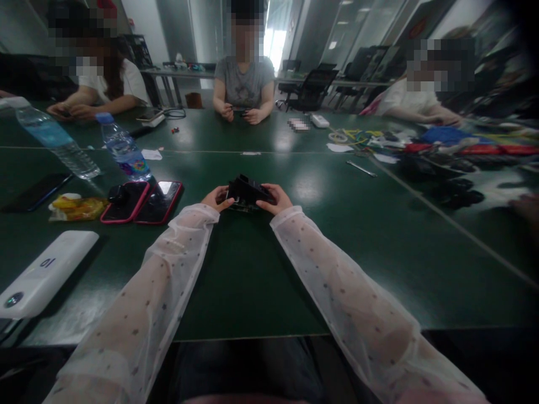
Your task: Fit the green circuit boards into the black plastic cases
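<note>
A small black plastic device (246, 191) with an angular top part is held between my two hands over the green table. My left hand (219, 198) grips its left side, thumb toward me. On the opposite side, my right hand (274, 198) closes round the edge, its thumb also at the front. Bits of metal or circuitry seem to show along the lower left, too small to make out. The fingers behind the device are partly hidden. Sheer white sleeves with dark stars cover both my forearms.
On the left are a white power bank (50, 272), a phone in a pink-edged case (158, 203), a yellow snack packet (78, 209) and water bottles (124, 148). Tangled cables (455, 143) and a wrench (361, 168) lie to the right. Several people sit around the green table (248, 280).
</note>
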### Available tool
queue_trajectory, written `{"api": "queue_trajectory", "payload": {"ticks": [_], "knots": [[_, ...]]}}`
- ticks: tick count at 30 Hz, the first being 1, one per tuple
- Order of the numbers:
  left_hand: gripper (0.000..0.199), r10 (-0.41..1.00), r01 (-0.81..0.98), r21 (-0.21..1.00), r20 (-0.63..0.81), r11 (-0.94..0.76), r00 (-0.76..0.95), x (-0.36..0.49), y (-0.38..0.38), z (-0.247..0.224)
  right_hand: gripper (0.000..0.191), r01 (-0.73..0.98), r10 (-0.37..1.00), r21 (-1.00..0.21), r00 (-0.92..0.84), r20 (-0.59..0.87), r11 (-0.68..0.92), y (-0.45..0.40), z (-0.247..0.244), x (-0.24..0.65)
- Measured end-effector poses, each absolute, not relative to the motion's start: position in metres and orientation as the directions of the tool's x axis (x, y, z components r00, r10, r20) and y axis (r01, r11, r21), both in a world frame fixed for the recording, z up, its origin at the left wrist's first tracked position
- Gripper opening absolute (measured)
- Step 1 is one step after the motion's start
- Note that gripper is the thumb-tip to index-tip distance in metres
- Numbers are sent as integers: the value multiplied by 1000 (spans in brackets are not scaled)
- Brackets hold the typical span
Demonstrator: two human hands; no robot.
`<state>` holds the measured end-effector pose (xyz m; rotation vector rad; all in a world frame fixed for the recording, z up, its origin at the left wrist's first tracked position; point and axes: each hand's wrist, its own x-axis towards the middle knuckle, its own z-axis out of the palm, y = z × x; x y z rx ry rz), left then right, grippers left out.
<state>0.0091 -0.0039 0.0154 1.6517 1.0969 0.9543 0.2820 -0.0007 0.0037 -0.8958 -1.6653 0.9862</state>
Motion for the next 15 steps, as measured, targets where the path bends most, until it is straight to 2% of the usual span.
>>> {"api": "queue_trajectory", "payload": {"ticks": [3, 7, 11, 15], "knots": [[102, 917, 308, 918, 122, -250, 380, 8, -4, 16, 82, 121, 932, -933, -182, 315, 339, 10, 10, 300], [97, 918, 340, 899, 143, -277, 370, 6, -1, 13, 87, 241, 939, -921, 80, 334, 307, 26, 5, 326], [87, 912, 303, 912, 149, -277, 383, 3, 5, 8, 73, 380, 904, -890, 233, 357, 253, 34, -7, 343], [86, 922, 309, 917, 133, -254, 365, 2, 6, 7, 65, 421, 901, -874, 237, 362, 241, 36, -13, 348]]}}
